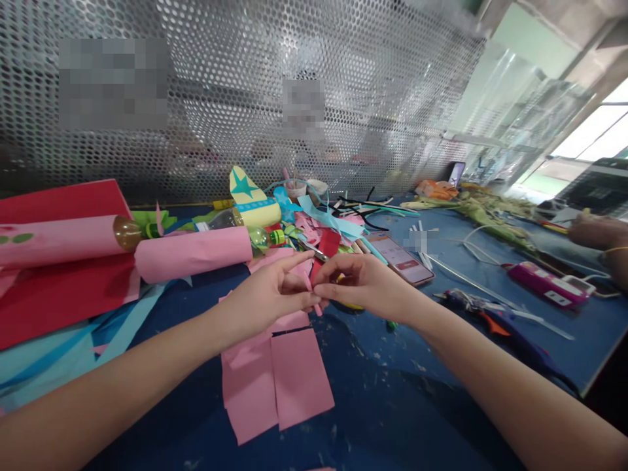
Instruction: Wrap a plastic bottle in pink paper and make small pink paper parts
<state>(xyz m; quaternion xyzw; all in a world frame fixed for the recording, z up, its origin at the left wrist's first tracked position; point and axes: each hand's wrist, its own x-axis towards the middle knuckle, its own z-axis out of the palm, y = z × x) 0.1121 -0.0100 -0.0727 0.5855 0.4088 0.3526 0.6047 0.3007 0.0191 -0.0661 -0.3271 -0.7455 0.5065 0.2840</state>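
Note:
Between my two hands is a narrow strip of pink paper [318, 307], small and partly covered by fingertips; whether it is rolled or folded I cannot make out. My left hand [275, 288] pinches it from the left, thumb pressed toward the fingers. From the right, my right hand [358, 281] pinches the same strip. Under and below the hands lie cut pink paper pieces [301, 379] on the blue table [383, 405]. Just beyond the fingers are scissors [315, 251] and a scrap of red paper [330, 242].
Paper-wrapped plastic bottles [196, 254] and red sheets [63, 196] lie at left. A phone [400, 256], a glue gun [510, 333] with its cord and a purple power strip [548, 285] are at right. Another person's hand [596, 232] shows at the right edge. A perforated metal screen [235, 85] stands behind.

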